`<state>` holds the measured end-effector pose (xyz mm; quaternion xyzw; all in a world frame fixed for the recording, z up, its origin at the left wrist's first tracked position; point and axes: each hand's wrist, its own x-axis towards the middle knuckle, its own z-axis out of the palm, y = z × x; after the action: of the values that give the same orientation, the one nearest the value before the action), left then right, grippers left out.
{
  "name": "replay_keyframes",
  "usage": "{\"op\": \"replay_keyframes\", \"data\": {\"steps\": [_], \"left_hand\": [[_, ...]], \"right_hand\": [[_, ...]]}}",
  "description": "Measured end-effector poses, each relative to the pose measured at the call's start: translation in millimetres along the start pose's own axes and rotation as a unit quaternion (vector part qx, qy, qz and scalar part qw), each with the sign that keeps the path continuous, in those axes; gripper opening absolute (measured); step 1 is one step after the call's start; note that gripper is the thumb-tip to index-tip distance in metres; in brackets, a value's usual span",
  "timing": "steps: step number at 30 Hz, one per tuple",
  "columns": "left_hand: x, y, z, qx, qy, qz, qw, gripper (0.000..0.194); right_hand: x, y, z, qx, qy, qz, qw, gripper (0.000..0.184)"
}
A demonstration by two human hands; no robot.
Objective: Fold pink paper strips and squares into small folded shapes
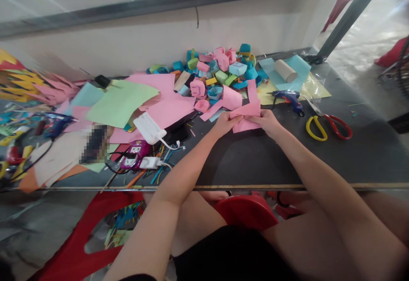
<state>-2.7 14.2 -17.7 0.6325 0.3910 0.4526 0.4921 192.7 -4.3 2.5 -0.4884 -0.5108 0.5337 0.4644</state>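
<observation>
One dark table (358, 162) lies below both hands on my feed. Beyond the hands I see a heap of small folded paper pieces (237, 69), pink, blue, green and yellow. Well to the left of the left hand, a light green sheet (123, 104) lies over pink ones. To the right of the right hand I have scissors (323, 115), blades parted. Between the two hands is a pink paper piece (244, 110): the left hand (223, 124) pinches its left part, the right hand (267, 121) its right, thumbs close together, fingers narrow on it. Just beyond the right hand, to its right, I make out a blue glue gun (287, 96), and farther off a cardboard tube (285, 70).
</observation>
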Motion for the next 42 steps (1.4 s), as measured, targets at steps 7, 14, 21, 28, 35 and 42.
{"op": "replay_keyframes", "data": {"steps": [7,14,21,28,35,42], "left_hand": [[3.5,-3.2,-3.2,-0.025,-0.019,0.009,0.999,0.035],[-0.3,8.1,-2.2,-0.046,-0.065,0.016,0.997,0.036],[-9.2,10.6,6.6,0.083,0.055,0.071,0.992,0.041],[-7.7,12.2,4.6,0.131,0.051,0.109,0.984,0.024],[-6.3,7.5,1.0,0.074,-0.079,0.098,0.989,0.032],[-13.4,12.6,1.5,0.227,-0.158,0.126,0.953,0.083]], "right_hand": [[4.5,-3.6,-3.1,0.040,0.001,0.024,0.999,0.045],[6.7,-5.0,-5.7,0.035,0.000,0.050,0.998,0.045],[8.8,-0.9,-3.0,-0.001,-0.033,0.037,0.999,0.049],[3.3,-5.5,-1.2,0.029,-0.034,0.048,0.998,0.051],[-1.5,-14.2,-9.4,0.104,0.003,0.116,0.988,0.024],[-1.8,-25.4,-7.3,0.171,0.050,0.144,0.973,0.008]]}}
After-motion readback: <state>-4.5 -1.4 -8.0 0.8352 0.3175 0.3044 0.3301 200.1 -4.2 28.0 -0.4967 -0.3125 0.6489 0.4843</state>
